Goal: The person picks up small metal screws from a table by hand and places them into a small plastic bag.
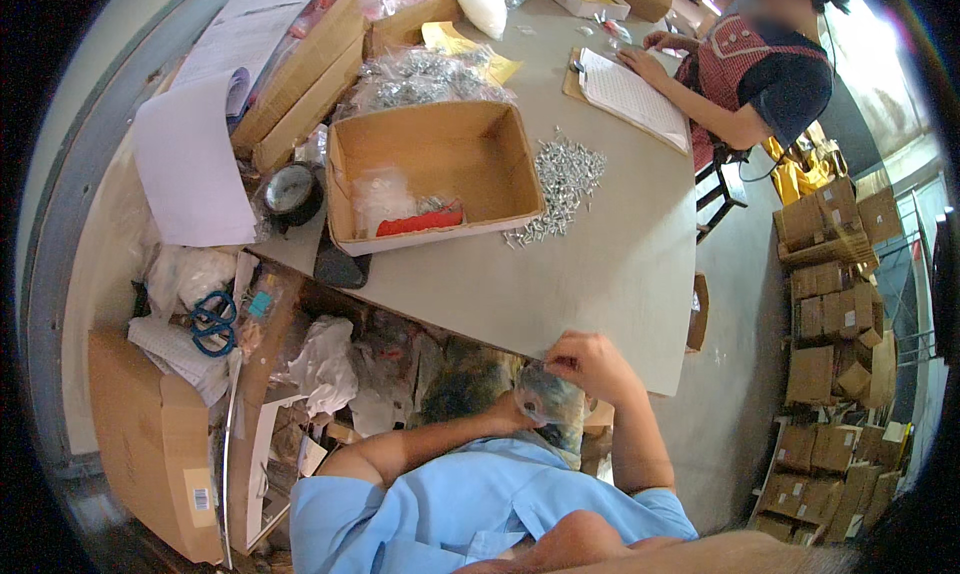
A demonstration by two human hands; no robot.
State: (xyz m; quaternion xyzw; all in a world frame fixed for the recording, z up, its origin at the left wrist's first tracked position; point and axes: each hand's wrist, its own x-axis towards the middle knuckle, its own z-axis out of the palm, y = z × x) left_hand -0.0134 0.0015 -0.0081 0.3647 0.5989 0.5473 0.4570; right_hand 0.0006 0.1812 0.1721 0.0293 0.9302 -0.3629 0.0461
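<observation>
Just off the table's near edge I hold a small clear plastic bag [545,396] in front of my body. My right hand [592,364] pinches its upper edge, with the fingers bent. Lower down, my left hand [512,414] grips the bag from its left side, and the bag partly covers the fingers. What the bag contains is too unclear to tell. Farther up the table lies a loose pile of small silver screws [560,184]. Left of it stands an open cardboard box [435,132] with clear plastic bags and a red item inside.
Across the grey table [630,264] a person in a checked apron [735,69] works beside a clipboard [630,89]. Bagged hardware [415,79], a black round container [292,192] and papers [190,159] crowd the left. Blue-handled scissors [212,324] lie lower left. Stacked cartons [835,304] line the right.
</observation>
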